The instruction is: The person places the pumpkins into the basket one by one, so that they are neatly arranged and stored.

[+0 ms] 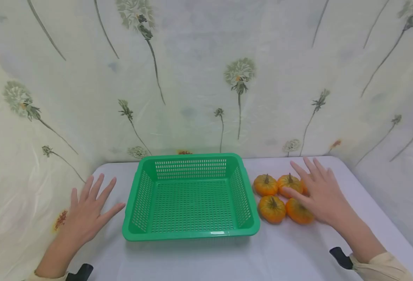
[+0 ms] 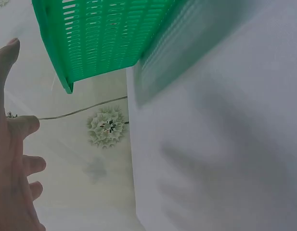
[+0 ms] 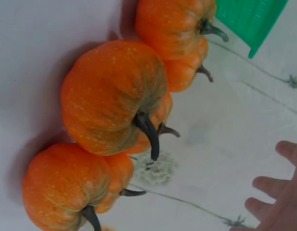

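Note:
A green plastic basket [image 1: 192,235] with slotted walls stands on the white-covered table, its bare floor showing. My left hand [image 1: 85,214] hovers to its left with fingers spread, holding nothing; the left wrist view shows the basket's side [image 2: 100,43] beyond the thumb. To the basket's right sit several small orange pumpkins [image 1: 272,209] with dark stems. Over the rightmost of them is my right hand [image 1: 320,195], fingers spread, partly hiding some. In the right wrist view the fingers [image 3: 271,186] are apart from the pumpkins [image 3: 109,96].
A white cloth [image 1: 178,259] covers the table, whose back edge runs just behind the basket. Pale curtains [image 1: 192,78] printed with dandelions hang behind and at both sides. Dark straps [image 1: 341,257] sit at the wrists beside beige sleeves [image 1: 381,267].

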`<action>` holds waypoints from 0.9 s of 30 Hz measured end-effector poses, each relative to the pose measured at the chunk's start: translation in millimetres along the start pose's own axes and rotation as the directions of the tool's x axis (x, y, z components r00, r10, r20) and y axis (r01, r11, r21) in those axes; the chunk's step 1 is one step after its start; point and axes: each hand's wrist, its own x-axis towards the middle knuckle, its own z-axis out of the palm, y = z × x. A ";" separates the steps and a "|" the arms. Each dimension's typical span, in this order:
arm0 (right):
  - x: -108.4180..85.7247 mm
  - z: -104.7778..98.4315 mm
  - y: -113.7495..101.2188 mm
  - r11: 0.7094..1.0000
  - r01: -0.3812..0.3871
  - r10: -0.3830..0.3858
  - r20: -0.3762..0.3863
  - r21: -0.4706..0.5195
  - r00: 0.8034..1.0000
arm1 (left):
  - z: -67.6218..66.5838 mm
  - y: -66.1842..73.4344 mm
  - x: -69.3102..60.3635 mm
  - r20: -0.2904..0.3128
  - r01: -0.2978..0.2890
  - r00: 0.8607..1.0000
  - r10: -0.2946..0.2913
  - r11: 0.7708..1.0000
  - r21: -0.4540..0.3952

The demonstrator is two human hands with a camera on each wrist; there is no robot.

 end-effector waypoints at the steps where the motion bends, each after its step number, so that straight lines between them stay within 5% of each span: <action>1: -0.4 0.3 2.9 1.000 -0.006 0.006 -0.001 0.021 1.000 | 0.4 0.5 1.4 0.004 -0.001 1.000 0.001 1.000 -0.027; 6: -4.4 4.1 21.0 0.985 -0.070 0.071 0.000 0.157 0.997 | 4.5 2.7 10.6 0.032 0.011 0.999 -0.004 0.972 -0.235; 12: -15.4 8.7 49.6 0.948 -0.171 0.176 0.006 0.269 0.984 | 16.1 9.3 23.3 0.086 0.067 0.996 -0.030 0.875 -0.479; 17: -28.6 13.7 71.5 0.895 -0.330 0.323 0.073 0.299 0.944 | 25.1 16.1 33.4 0.098 0.119 0.992 -0.076 0.795 -0.595; 22: -40.2 21.1 89.1 0.853 -0.441 0.418 0.143 0.280 0.897 | 31.0 16.8 40.1 0.139 0.214 0.977 -0.164 0.671 -0.710; 27: -49.2 27.5 101.6 0.824 -0.471 0.437 0.176 0.316 0.882 | 33.3 17.7 44.7 0.180 0.283 0.955 -0.235 0.542 -0.791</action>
